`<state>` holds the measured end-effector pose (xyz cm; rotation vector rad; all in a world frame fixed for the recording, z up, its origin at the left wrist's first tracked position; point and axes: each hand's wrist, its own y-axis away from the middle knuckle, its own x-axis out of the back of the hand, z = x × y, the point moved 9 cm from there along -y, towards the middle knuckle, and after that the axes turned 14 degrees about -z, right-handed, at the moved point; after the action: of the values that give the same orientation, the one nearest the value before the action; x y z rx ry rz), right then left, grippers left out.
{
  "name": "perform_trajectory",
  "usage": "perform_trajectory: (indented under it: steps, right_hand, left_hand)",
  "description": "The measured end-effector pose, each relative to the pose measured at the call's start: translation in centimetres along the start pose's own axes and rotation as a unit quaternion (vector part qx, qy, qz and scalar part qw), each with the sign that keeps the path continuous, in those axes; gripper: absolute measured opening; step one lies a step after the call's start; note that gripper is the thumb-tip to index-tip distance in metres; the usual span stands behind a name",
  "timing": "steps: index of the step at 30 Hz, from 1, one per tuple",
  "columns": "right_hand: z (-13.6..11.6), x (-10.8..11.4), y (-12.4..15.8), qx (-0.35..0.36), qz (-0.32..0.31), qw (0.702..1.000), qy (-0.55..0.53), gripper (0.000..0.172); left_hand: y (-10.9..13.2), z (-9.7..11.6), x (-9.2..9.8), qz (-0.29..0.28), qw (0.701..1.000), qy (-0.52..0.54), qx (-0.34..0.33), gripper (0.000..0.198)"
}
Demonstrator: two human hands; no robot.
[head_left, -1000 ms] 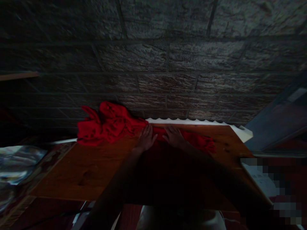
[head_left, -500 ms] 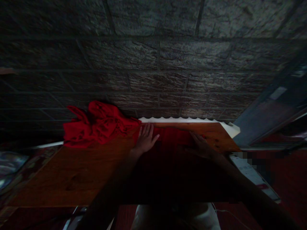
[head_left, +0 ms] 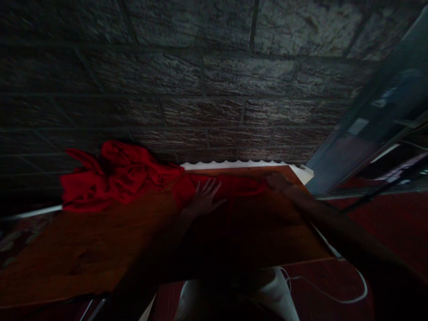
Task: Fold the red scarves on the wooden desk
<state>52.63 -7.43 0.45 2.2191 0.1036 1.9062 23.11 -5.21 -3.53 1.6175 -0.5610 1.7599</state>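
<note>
The red cloth [head_left: 157,176] lies along the far side of the wooden table [head_left: 83,240], close to the wall. My left hand [head_left: 203,201] lies flat on top of it, palm down. My fingers [head_left: 210,186] are spread wide and point away from me, toward the wall. I am not pinching anything with this hand; it only presses on the smooth part of the cloth. My left arm reaches straight out from my body over the table, and it looks very dark.

My right hand [head_left: 279,183] is at the right end of the cloth, near the far right corner of the table. It touches the cloth there, but the hand is in shadow and I cannot tell if it is closed on the cloth or just lying on it. My right arm comes in from the lower right and slants across the table.

The part of the cloth between my hands is flat. To the left of my left hand the cloth is in a crumpled heap.

A white wavy strip [head_left: 234,164] runs along the far edge of the table. Behind it is a dark brick wall [head_left: 217,80]. A white cable [head_left: 334,298] curls on the red floor at my right.
</note>
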Motion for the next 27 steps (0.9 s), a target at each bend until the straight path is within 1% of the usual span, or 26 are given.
perform_trajectory:
  steps: [1,3,4,5,6,7,9,11,12,14,16,18,20,21,24,25,27]
  right_hand:
    - [1.4,0.6,0.0,-0.039,-0.003,0.999,0.017,0.037]
    - [3.5,1.6,0.6,-0.095,-0.008,0.994,0.047,0.041]
    - [3.9,1.7,1.1,-0.108,-0.014,0.993,0.054,0.044]
    - [3.9,1.5,1.6,-0.107,-0.02,0.992,0.058,0.047]
    - [3.1,1.1,2.1,-0.088,-0.02,0.994,0.056,0.051]
    - [1.7,0.5,2.5,-0.051,-0.014,0.997,0.049,0.056]
    - [-2.4,-1.0,3.3,0.051,0.014,0.998,0.023,0.063]
    - [-6.0,-3.0,3.7,0.128,0.024,0.992,0.004,0.066]
    - [-7.2,-4.1,3.7,0.144,0.02,0.989,0.002,0.066]
    - [-8.3,-5.5,3.3,0.151,0.012,0.988,0.0,0.066]
    - [-7.5,-5.6,2.6,0.129,0.015,0.991,-0.026,0.062]
    - [-5.6,-4.5,1.6,0.09,0.014,0.993,-0.08,0.058]
    - [-4.0,-3.3,0.1,0.066,-0.015,0.987,-0.146,0.054]
    - [-3.8,-3.0,-0.7,0.068,-0.045,0.981,-0.177,0.053]
    - [-4.3,-2.7,-3.1,0.109,-0.139,0.953,-0.246,0.046]
    - [-4.5,-2.7,-3.7,0.118,-0.154,0.946,-0.259,0.044]
    - [-4.7,-2.6,-4.6,0.138,-0.152,0.938,-0.28,0.043]
  left_hand:
    - [0.0,0.0,0.0,0.0,1.0,0.0,-0.001,0.083]
    - [0.0,0.0,-0.1,0.006,1.0,0.0,-0.004,0.083]
    - [-0.1,-0.1,-0.2,0.008,1.0,0.0,-0.005,0.083]
    - [-0.1,-0.1,-0.2,0.01,1.0,-0.001,-0.006,0.083]
    - [-0.2,-0.1,-0.3,0.01,1.0,-0.001,-0.007,0.083]
    - [-0.2,-0.1,-0.3,0.008,1.0,-0.002,-0.008,0.083]
    - [-0.3,-0.1,-0.4,0.002,1.0,-0.005,-0.007,0.084]
    - [-0.3,-0.1,-0.2,-0.003,1.0,-0.009,-0.002,0.084]
    - [-0.2,0.0,-0.2,-0.005,1.0,-0.01,0.0,0.084]
    - [-0.2,0.1,0.0,-0.008,1.0,-0.009,0.003,0.084]
    - [-0.1,0.1,-0.1,-0.012,1.0,-0.005,0.001,0.084]
    - [-0.2,0.0,-0.2,-0.012,1.0,-0.003,0.001,0.084]
    - [-0.4,-0.1,-0.3,-0.007,1.0,-0.006,0.002,0.082]
    - [-0.4,-0.1,-0.4,-0.005,1.0,-0.007,0.003,0.082]
    - [-0.5,-0.2,-0.4,-0.003,1.0,-0.007,0.006,0.082]
    - [-0.5,-0.2,-0.4,-0.003,1.0,-0.005,0.006,0.082]
    - [-0.4,-0.2,-0.3,-0.002,1.0,-0.001,0.003,0.082]
